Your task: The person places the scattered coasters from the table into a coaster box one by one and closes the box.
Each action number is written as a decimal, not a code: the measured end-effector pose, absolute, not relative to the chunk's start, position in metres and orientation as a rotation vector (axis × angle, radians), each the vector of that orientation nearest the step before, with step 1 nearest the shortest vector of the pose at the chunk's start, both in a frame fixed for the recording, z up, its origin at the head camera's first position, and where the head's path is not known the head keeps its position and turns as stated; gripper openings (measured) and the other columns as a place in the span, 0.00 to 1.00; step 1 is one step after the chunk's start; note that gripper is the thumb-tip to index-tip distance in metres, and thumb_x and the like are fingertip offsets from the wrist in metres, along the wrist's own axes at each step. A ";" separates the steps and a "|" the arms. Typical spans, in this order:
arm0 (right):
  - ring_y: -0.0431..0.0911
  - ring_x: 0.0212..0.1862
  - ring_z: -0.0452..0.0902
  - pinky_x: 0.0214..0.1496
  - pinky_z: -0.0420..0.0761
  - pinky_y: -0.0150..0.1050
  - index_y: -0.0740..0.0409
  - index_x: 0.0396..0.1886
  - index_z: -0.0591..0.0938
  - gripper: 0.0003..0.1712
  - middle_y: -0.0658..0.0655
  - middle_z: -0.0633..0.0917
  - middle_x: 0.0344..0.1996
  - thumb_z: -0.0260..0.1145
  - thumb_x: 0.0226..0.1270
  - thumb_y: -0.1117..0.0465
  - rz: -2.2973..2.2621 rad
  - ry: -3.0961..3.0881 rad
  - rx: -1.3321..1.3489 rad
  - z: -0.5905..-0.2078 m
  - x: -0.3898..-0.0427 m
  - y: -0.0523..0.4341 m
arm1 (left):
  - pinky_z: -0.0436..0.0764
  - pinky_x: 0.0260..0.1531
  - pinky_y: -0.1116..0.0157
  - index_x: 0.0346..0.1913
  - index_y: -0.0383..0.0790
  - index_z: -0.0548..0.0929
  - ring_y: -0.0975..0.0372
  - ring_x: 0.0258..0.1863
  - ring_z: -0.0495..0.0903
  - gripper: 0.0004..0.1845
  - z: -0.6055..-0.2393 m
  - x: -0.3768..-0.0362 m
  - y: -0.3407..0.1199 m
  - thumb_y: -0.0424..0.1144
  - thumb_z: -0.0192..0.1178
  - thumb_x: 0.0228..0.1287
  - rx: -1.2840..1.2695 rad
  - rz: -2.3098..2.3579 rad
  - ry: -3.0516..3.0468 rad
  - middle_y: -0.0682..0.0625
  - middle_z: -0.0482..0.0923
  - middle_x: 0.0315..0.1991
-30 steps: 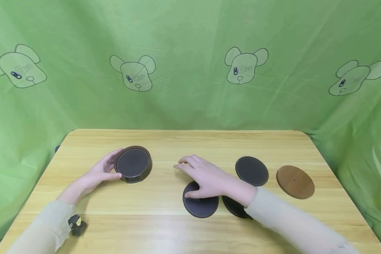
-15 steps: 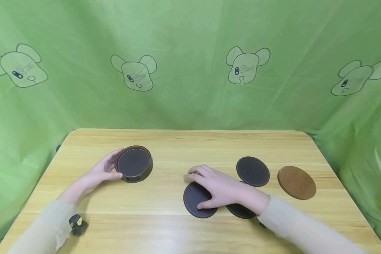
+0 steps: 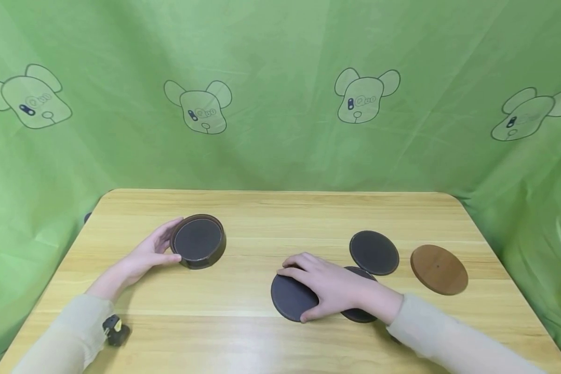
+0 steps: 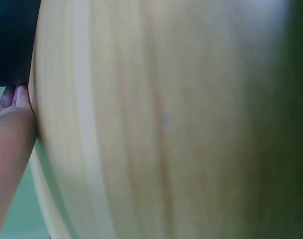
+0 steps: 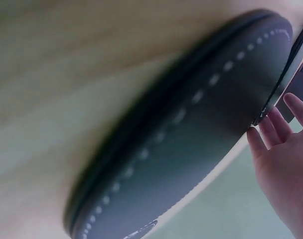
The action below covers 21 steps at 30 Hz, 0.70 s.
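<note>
My left hand (image 3: 151,254) holds the side of a round dark brown coaster holder (image 3: 215,255), thumb at the near side and fingers at the far side. A black coaster (image 3: 198,239) lies inside it. My right hand (image 3: 329,285) spans another black round coaster (image 3: 290,298) lying on the table, thumb at its near edge and fingers at its far edge. Under the right wrist lies a further black coaster (image 3: 357,315), partly hidden; white edge stitching shows on a coaster (image 5: 206,129) close up in the right wrist view.
A black coaster (image 3: 374,253) lies behind the right forearm, and a brown wooden-looking disc (image 3: 439,270) farther right. The wooden table (image 3: 205,332) has a green curtain (image 3: 280,156) behind it. A small black device (image 3: 116,331) sits at the left sleeve.
My right hand has moved right and toward me over the coaster, its thumb reaching the near edge. The left hand keeps its hold on the holder.
</note>
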State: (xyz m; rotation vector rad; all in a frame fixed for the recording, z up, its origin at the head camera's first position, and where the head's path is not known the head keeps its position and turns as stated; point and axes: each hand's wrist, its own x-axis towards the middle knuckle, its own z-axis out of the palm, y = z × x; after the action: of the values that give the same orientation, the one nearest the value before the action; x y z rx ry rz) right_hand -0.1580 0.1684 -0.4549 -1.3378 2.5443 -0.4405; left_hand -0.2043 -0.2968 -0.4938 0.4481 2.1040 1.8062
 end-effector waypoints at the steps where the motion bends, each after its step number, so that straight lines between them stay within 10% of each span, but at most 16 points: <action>1: 0.48 0.74 0.69 0.72 0.80 0.51 0.47 0.80 0.69 0.58 0.53 0.71 0.74 0.83 0.51 0.38 -0.437 2.547 -1.338 -0.455 -0.157 0.168 | 0.65 0.66 0.87 0.85 0.30 0.47 0.83 0.66 0.70 0.53 -0.494 -0.204 -0.297 0.23 0.68 0.63 0.449 1.807 2.104 0.25 0.46 0.83; 21: 0.48 0.74 0.67 0.74 0.78 0.52 0.46 0.78 0.70 0.58 0.55 0.71 0.73 0.83 0.47 0.38 -0.370 2.585 -1.388 -0.461 -0.154 0.167 | 0.65 0.66 0.87 0.85 0.30 0.47 0.84 0.67 0.69 0.53 -0.496 -0.205 -0.297 0.22 0.68 0.63 0.438 1.806 2.106 0.25 0.45 0.83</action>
State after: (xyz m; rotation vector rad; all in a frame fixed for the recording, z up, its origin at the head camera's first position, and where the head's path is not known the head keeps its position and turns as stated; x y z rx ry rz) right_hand -0.1544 0.1670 -0.4610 -1.3884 2.5852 -0.3704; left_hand -0.2052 -0.2973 -0.4955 0.4384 2.1059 1.8060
